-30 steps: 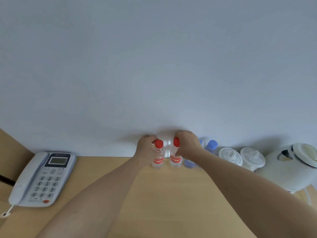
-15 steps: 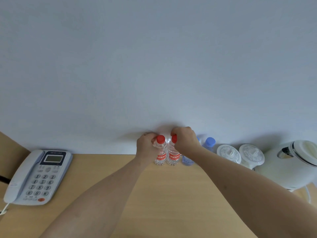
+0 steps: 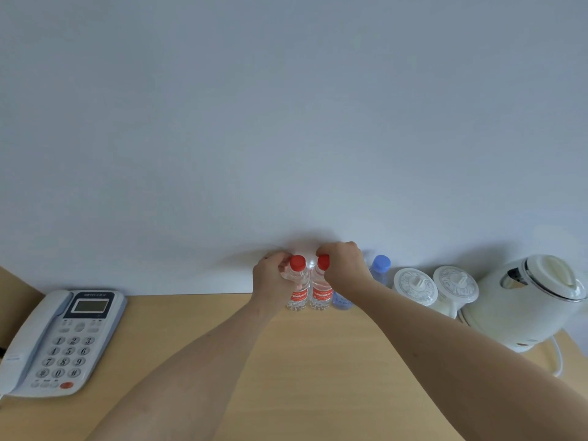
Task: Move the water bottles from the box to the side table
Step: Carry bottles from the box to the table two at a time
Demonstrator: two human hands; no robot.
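two red-capped bottles stand upright side by side, touching or nearly so, at the back of the wooden counter [image 3: 311,361] against the white wall [image 3: 286,122]. the left hand [image 3: 273,278] curls its fingers round the left bottle [image 3: 298,286] near the neck, and the right hand [image 3: 343,268] grips the right bottle [image 3: 319,289] the same way, just under its cap. both bases look to be resting on the counter.

just right of them, partly hidden by the right forearm, stand blue-capped bottles: one [image 3: 380,268] shows clearly with its cap, and the blue base of a second [image 3: 342,302] shows beside the right bottle, making four bottles in all as far as can be seen.

further right are two white lidded cups [image 3: 413,286], touching one another, then one white kettle [image 3: 525,300] with its cord [image 3: 558,354] trailing on the counter. well apart on the far left lies one grey phone [image 3: 60,342] with a keypad and small screen.
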